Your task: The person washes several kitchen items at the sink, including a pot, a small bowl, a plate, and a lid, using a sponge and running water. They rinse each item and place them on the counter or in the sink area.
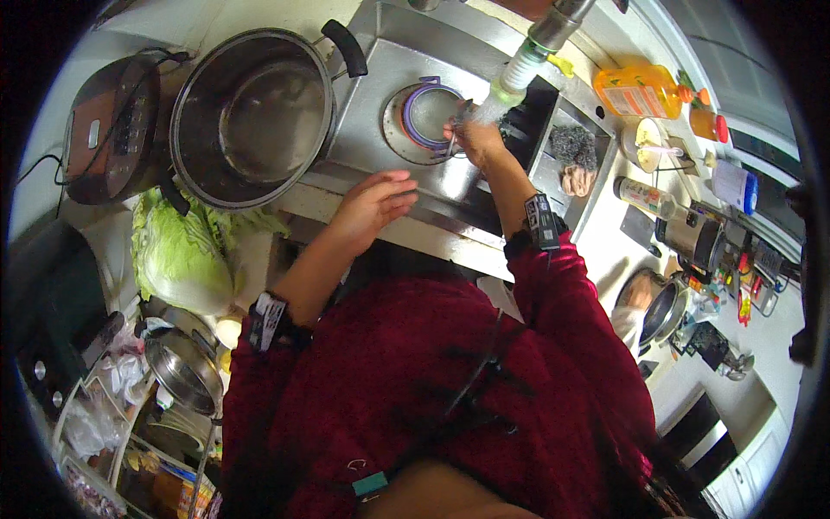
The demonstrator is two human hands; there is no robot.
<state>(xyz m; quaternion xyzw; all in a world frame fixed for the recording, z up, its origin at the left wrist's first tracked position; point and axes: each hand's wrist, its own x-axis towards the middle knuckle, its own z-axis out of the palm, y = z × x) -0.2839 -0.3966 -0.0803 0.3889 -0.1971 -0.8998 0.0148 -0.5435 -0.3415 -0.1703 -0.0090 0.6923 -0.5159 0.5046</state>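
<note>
Water runs from the faucet [519, 71] over my right hand [476, 133], whose fingers are closed around a small metal object [452, 144], perhaps a utensil; its exact kind is hard to tell. Beside that hand, a round container with a purple rim [433, 115] sits on a metal plate or lid [397, 133] in the stainless steel sink [363, 123]. My left hand [382, 201] is held over the sink's front edge, fingers apart, with nothing in it.
A large metal pot [259, 123] stands left of the sink, near a rice cooker [107, 130] and a napa cabbage [178, 259]. Steel wool [574, 146] lies in the right-hand tray. An orange soap bottle [639, 91] and other bottles line the right counter.
</note>
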